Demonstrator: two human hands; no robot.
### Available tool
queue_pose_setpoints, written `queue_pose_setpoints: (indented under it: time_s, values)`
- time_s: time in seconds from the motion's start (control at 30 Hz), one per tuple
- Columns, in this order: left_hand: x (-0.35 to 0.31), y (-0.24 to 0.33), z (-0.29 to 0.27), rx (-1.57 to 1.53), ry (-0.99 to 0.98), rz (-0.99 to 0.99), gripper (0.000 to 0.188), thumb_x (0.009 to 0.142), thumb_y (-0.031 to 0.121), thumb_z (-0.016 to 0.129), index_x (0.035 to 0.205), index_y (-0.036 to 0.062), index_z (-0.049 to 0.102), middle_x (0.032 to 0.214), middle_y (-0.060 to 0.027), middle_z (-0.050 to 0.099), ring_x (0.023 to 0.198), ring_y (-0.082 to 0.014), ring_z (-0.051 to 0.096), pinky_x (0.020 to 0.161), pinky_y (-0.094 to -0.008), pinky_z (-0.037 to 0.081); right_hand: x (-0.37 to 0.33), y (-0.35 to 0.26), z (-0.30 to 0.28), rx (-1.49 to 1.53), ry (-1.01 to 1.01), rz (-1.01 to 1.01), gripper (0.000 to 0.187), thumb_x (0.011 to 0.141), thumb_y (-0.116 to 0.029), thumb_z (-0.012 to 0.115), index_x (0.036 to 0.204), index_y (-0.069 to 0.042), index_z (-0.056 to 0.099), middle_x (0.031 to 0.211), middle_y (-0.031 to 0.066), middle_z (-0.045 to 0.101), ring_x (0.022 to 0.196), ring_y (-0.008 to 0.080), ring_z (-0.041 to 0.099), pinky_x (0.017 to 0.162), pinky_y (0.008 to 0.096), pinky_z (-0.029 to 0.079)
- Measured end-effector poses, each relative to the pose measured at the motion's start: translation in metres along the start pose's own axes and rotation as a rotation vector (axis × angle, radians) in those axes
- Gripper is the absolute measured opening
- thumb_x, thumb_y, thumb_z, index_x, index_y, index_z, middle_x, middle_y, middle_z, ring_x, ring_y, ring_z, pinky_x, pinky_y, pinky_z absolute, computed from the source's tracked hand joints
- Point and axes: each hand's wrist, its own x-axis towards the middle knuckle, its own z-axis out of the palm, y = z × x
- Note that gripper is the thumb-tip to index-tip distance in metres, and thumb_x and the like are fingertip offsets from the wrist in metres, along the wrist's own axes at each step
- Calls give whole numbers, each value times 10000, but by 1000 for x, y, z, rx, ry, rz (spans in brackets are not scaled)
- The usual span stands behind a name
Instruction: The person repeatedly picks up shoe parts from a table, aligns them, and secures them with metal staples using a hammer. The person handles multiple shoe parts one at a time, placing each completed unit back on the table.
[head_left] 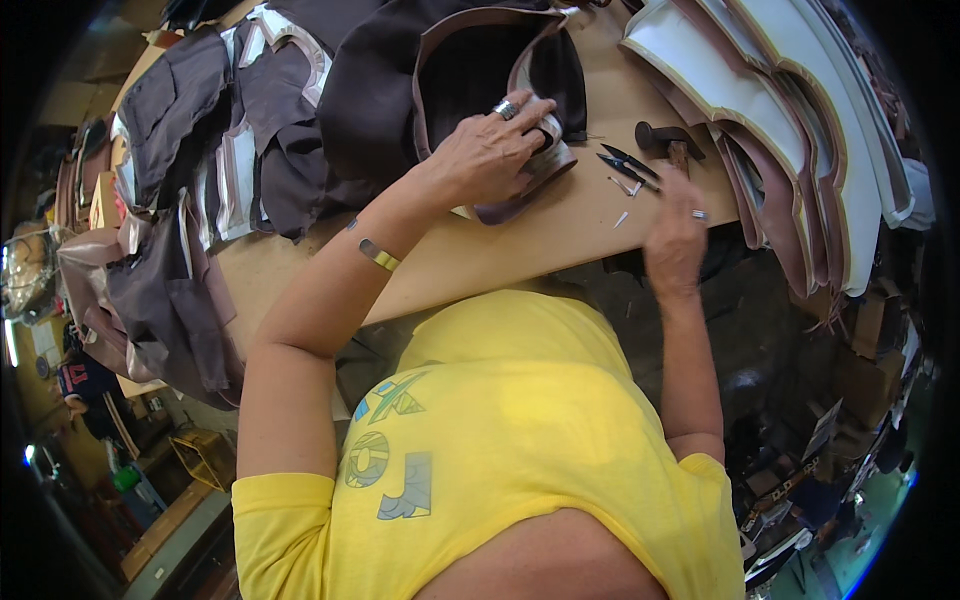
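Note:
My left hand (490, 150) lies over the lower edge of a dark brown leather piece (370, 90) with a pinkish turned-up rim, its fingers closed around that edge. A small black part shows beside the fingers; I cannot make out what it is. My right hand (676, 240) is blurred just off the table's front edge, fingers towards the board. Right by those fingers lie small black thread snips (628, 165) with the blades pointing left. A hammer (672, 142) with a dark head and wooden handle rests just beyond them.
Stacked white-lined panels (790, 110) with pinkish edges hang over the table's right side. More dark leather pieces (175, 110) are heaped on the left. Small white scraps (622, 218) lie on the tan tabletop (300, 270). Another person (85, 380) is at the far left.

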Motion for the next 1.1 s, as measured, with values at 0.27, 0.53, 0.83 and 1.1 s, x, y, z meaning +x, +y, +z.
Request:
queue_pose_setpoints:
  time_s: [0.27,0.53,0.83,1.1]
  values:
    - [1,-6,0,-104,-131,10,467,688,220,664,1101,42,536,1370,-96,313,1238,-279,328,940,-374,402,17,46,-2,53,-204,471,385,728,-149,611,1048,24,483,1040,208,499,977,368,490,814,432,402]
    - [13,-19,4,-187,-178,59,299,783,211,589,1035,51,593,1318,-118,391,1166,-295,413,945,-375,377,16,-49,-41,302,23,-27,354,746,-45,570,1093,-43,502,966,150,586,739,325,584,614,396,468]
    - [6,-17,6,-192,-115,35,294,802,209,568,1064,77,583,1314,-96,402,1157,-282,425,923,-371,397,-2,-68,-23,187,-236,55,464,745,-41,581,1191,-99,464,902,129,570,782,327,576,639,405,471]
    - [-5,-2,19,-106,4,-67,298,809,194,541,1096,117,567,1322,-54,397,1160,-271,428,887,-364,431,-9,-74,-24,164,-256,-7,496,757,-53,554,1234,-138,449,744,105,510,638,296,558,554,385,465]
